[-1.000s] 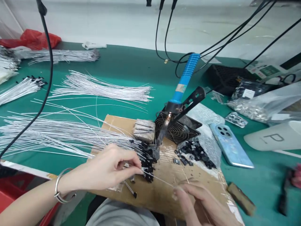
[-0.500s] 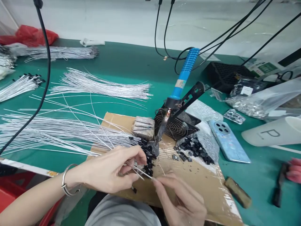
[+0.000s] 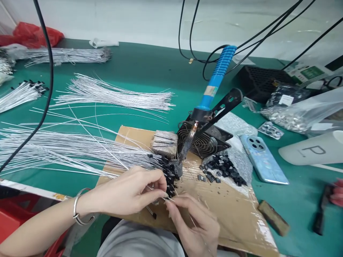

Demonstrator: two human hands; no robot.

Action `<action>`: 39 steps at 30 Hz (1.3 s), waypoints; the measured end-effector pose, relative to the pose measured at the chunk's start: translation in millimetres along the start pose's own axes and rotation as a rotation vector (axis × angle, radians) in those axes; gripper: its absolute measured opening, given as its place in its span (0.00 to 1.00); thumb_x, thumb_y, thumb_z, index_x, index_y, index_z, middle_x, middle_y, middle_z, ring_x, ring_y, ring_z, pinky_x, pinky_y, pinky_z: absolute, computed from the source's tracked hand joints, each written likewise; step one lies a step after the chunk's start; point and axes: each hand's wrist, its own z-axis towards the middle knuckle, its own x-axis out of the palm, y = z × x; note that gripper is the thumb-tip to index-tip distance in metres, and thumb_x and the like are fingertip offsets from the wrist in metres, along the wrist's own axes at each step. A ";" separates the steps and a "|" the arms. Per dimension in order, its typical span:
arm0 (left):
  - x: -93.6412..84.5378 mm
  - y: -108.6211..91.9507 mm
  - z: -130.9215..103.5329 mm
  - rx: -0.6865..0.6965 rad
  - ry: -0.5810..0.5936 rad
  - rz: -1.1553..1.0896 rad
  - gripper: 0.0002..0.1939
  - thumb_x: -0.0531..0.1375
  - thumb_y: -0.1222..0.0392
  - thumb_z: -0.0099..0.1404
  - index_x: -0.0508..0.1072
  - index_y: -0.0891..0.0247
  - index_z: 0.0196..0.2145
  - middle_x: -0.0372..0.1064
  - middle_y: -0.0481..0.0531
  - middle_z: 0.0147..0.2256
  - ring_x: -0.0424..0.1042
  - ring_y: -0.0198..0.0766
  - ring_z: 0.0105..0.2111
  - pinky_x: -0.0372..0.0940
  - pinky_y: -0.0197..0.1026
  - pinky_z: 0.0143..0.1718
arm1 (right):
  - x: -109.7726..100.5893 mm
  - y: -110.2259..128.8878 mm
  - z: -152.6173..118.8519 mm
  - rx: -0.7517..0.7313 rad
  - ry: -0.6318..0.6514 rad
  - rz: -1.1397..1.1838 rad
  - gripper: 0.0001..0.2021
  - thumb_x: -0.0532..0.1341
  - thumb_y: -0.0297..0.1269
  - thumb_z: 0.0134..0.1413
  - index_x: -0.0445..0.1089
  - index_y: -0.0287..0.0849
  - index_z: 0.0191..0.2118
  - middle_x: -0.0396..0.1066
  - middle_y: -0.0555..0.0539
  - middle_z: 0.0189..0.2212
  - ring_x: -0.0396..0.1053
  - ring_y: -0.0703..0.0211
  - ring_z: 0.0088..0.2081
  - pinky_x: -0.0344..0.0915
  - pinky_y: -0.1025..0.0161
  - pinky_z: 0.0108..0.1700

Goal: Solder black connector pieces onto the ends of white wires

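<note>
Over the front of the cardboard sheet (image 3: pixel 227 214), my left hand (image 3: pixel 131 191) is closed in a pinch on a white wire (image 3: pixel 170 200). Its thumb and forefinger meet right beside my right hand's fingertips. My right hand (image 3: pixel 197 219) is closed too, pinching at the same wire's end, and a thin silvery strand (image 3: pixel 192 220) runs across its fingers. A small dark bit shows between the two hands, too small to make out. Below my left hand hangs a wire tipped with a black connector (image 3: pixel 154 215). Many black-tipped white wires (image 3: pixel 107 150) lie behind it.
A blue-handled soldering iron (image 3: pixel 214 84) leans in its stand, tip downward, near a fan (image 3: pixel 205 141) and a scored block (image 3: pixel 164 142). Loose black pieces (image 3: pixel 226 167) lie on plastic. To the right are a phone (image 3: pixel 264 159) and a white cup (image 3: pixel 311 150). More wires (image 3: pixel 118 94) lie behind.
My right hand has moved left, so its fingertips now meet those of my left hand. The wire end between them shows less. The view has shifted slightly.
</note>
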 end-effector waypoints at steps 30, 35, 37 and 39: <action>-3.2 -11.0 11.2 -0.043 0.028 -0.120 0.09 0.58 0.60 0.70 0.73 0.63 0.32 0.59 0.42 0.20 0.52 0.30 0.20 0.49 0.33 0.21 | -1.5 -3.9 -6.9 0.162 -0.205 0.190 0.08 0.66 0.24 0.57 0.78 0.46 0.33 0.73 0.53 0.22 0.70 0.64 0.23 0.67 0.70 0.25; -11.2 -15.2 18.8 -0.031 0.074 -0.145 0.10 0.59 0.60 0.69 0.74 0.64 0.30 0.60 0.42 0.20 0.54 0.29 0.20 0.48 0.32 0.19 | -0.8 -2.8 -8.6 0.146 -0.223 0.176 0.07 0.66 0.25 0.56 0.78 0.46 0.35 0.74 0.52 0.25 0.70 0.64 0.25 0.66 0.69 0.26; -10.8 -15.0 21.2 -0.046 0.112 -0.200 0.10 0.59 0.60 0.69 0.73 0.64 0.30 0.62 0.43 0.21 0.55 0.29 0.20 0.49 0.31 0.19 | -0.3 -2.5 -8.6 0.160 -0.211 0.174 0.07 0.67 0.25 0.55 0.78 0.46 0.35 0.73 0.52 0.26 0.70 0.64 0.24 0.66 0.69 0.24; -9.1 -13.6 22.8 -0.050 0.135 -0.239 0.10 0.59 0.60 0.69 0.73 0.65 0.30 0.63 0.44 0.22 0.56 0.28 0.20 0.49 0.31 0.19 | -0.4 -2.8 -7.8 0.164 -0.194 0.175 0.08 0.67 0.23 0.55 0.78 0.46 0.35 0.73 0.52 0.25 0.70 0.65 0.22 0.66 0.69 0.22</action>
